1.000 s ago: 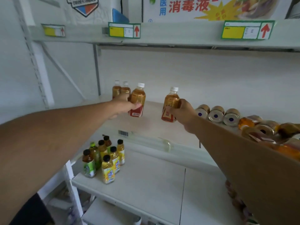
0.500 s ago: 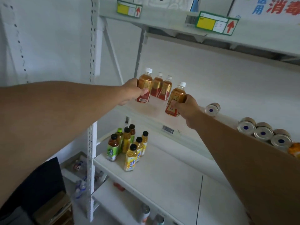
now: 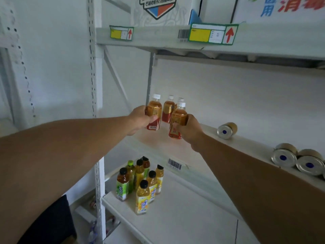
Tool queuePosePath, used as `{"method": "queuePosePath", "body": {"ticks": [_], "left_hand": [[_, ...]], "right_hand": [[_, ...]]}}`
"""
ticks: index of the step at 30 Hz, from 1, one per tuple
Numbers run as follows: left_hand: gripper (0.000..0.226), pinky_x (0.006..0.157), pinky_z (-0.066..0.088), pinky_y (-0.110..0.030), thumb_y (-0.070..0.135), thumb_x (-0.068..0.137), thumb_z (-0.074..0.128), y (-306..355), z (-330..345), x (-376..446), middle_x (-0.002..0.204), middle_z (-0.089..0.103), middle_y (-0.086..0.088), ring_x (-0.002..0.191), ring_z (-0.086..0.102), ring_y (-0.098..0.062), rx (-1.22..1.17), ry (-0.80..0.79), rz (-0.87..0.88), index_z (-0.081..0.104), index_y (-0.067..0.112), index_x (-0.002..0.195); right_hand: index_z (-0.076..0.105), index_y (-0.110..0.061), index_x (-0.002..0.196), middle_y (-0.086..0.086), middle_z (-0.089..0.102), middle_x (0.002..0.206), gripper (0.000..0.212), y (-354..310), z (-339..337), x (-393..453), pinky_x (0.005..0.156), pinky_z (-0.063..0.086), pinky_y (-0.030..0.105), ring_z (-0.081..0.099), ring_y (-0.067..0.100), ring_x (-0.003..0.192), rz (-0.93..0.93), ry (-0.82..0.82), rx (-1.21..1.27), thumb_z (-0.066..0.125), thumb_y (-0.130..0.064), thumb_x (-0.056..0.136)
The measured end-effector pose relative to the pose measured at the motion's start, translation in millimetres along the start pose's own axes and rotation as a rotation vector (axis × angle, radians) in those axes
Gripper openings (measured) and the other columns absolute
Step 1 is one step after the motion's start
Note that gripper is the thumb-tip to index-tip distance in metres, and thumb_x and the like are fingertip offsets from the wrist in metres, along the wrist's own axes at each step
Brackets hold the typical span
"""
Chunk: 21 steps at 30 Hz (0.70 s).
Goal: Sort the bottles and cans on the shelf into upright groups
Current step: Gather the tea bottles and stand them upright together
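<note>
My left hand (image 3: 140, 118) grips an amber tea bottle (image 3: 154, 111) with a white cap and red label, upright at the far left of the middle shelf (image 3: 154, 143). My right hand (image 3: 189, 131) grips a second such bottle (image 3: 178, 120), upright just to its right. Two more tea bottles (image 3: 168, 110) stand behind them against the back wall. A gold can (image 3: 226, 130) lies on its side further right. Two more cans (image 3: 297, 159) lie on their sides at the right edge.
On the lower shelf (image 3: 184, 208) stands a cluster of several dark-capped yellow and green bottles (image 3: 140, 182). The upper shelf (image 3: 158, 36) carries price tags and boxes. A perforated white upright (image 3: 95, 85) bounds the shelves on the left.
Both hands have carried their bottles toward the two standing at the back left, closing the gap. The view has swung left, so fewer lying cans show at the right.
</note>
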<state>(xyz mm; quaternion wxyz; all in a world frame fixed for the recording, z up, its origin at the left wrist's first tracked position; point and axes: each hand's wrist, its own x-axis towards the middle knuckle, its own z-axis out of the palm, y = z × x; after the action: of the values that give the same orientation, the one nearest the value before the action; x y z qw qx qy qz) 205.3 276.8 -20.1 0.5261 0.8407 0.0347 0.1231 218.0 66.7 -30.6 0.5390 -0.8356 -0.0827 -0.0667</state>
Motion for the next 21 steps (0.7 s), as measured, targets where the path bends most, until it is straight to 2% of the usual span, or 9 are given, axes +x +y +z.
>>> {"method": "queuePosePath", "body": {"ticks": [3, 5, 7, 9, 10, 13, 17, 19, 21], "left_hand": [[0.037, 0.102, 0.051, -0.042, 0.027, 0.102, 0.074, -0.6, 18.3, 18.6, 0.119, 0.066, 0.001, 0.120, 0.064, -0.025, -0.037, 0.045, 0.005, 0.060, 0.017, 0.136], [0.041, 0.096, 0.050, -0.038, 0.026, 0.102, 0.075, -3.3, 28.5, 30.7, 0.115, 0.066, 0.004, 0.118, 0.064, -0.023, -0.047, 0.055, 0.014, 0.060, 0.016, 0.139], [0.044, 0.095, 0.051, -0.037, 0.025, 0.101, 0.076, -8.8, 35.7, 42.0, 0.112, 0.067, 0.006, 0.119, 0.065, -0.024, -0.042, 0.056, 0.015, 0.061, 0.015, 0.141], [0.050, 0.103, 0.053, -0.041, 0.025, 0.100, 0.078, -13.9, 39.9, 53.6, 0.123, 0.070, 0.001, 0.122, 0.065, -0.025, -0.028, 0.038, 0.008, 0.060, 0.015, 0.146], [0.053, 0.108, 0.053, -0.045, 0.025, 0.100, 0.078, -16.3, 41.0, 59.7, 0.130, 0.070, -0.002, 0.126, 0.065, -0.026, -0.023, 0.024, 0.008, 0.060, 0.016, 0.148], [0.056, 0.114, 0.050, -0.050, 0.029, 0.099, 0.078, -23.9, 40.9, 76.2, 0.141, 0.067, -0.003, 0.131, 0.063, -0.026, -0.015, -0.019, 0.014, 0.059, 0.021, 0.151], [0.051, 0.108, 0.048, -0.038, 0.027, 0.103, 0.073, -37.7, 41.3, 92.6, 0.143, 0.065, 0.002, 0.134, 0.060, -0.022, 0.002, -0.031, 0.088, 0.059, 0.024, 0.152], [0.046, 0.103, 0.044, -0.033, 0.023, 0.105, 0.070, -42.4, 42.0, 98.9, 0.144, 0.065, 0.002, 0.136, 0.058, -0.021, -0.002, -0.013, 0.121, 0.061, 0.023, 0.150], [0.045, 0.107, 0.043, -0.034, 0.022, 0.107, 0.067, -45.3, 43.4, 104.6, 0.149, 0.064, 0.000, 0.140, 0.056, -0.021, 0.027, -0.021, 0.146, 0.060, 0.022, 0.152]], "right_hand": [[0.055, -0.022, 0.132, -0.001, 0.067, 0.118, 0.035, 14.9, -1.9, 21.7, 0.063, 0.047, 0.022, 0.065, 0.016, 0.103, -0.018, -0.004, 0.017, 0.071, -0.016, 0.102], [0.053, -0.027, 0.127, -0.003, 0.065, 0.116, 0.034, 23.3, 0.3, 35.0, 0.068, 0.049, 0.023, 0.065, 0.016, 0.105, -0.033, 0.007, 0.035, 0.072, -0.014, 0.101], [0.055, -0.025, 0.128, 0.000, 0.063, 0.123, 0.035, 29.3, 4.2, 44.8, 0.085, 0.057, 0.032, 0.065, 0.022, 0.112, -0.036, 0.023, 0.048, 0.072, -0.013, 0.100], [0.055, -0.021, 0.136, 0.005, 0.054, 0.134, 0.041, 31.8, 7.7, 52.1, 0.101, 0.058, 0.043, 0.063, 0.025, 0.114, -0.028, 0.039, 0.034, 0.072, -0.014, 0.100], [0.055, -0.020, 0.139, 0.006, 0.052, 0.136, 0.043, 32.6, 9.4, 55.9, 0.105, 0.057, 0.046, 0.063, 0.025, 0.114, -0.030, 0.046, 0.027, 0.072, -0.014, 0.100], [0.057, -0.019, 0.140, 0.008, 0.057, 0.136, 0.044, 33.1, 14.9, 65.6, 0.107, 0.056, 0.049, 0.065, 0.025, 0.116, -0.054, 0.065, 0.019, 0.073, -0.017, 0.099], [0.061, -0.021, 0.139, 0.008, 0.063, 0.131, 0.041, 38.6, 27.3, 70.7, 0.105, 0.056, 0.048, 0.067, 0.026, 0.114, -0.105, 0.121, -0.023, 0.072, -0.020, 0.099], [0.062, -0.022, 0.138, 0.007, 0.057, 0.132, 0.040, 41.4, 32.6, 72.3, 0.104, 0.054, 0.041, 0.066, 0.023, 0.107, -0.108, 0.159, -0.044, 0.070, -0.022, 0.099], [0.061, -0.022, 0.136, 0.006, 0.045, 0.133, 0.037, 42.1, 36.1, 74.6, 0.101, 0.050, 0.036, 0.063, 0.020, 0.100, -0.083, 0.179, -0.086, 0.069, -0.025, 0.100]]}}
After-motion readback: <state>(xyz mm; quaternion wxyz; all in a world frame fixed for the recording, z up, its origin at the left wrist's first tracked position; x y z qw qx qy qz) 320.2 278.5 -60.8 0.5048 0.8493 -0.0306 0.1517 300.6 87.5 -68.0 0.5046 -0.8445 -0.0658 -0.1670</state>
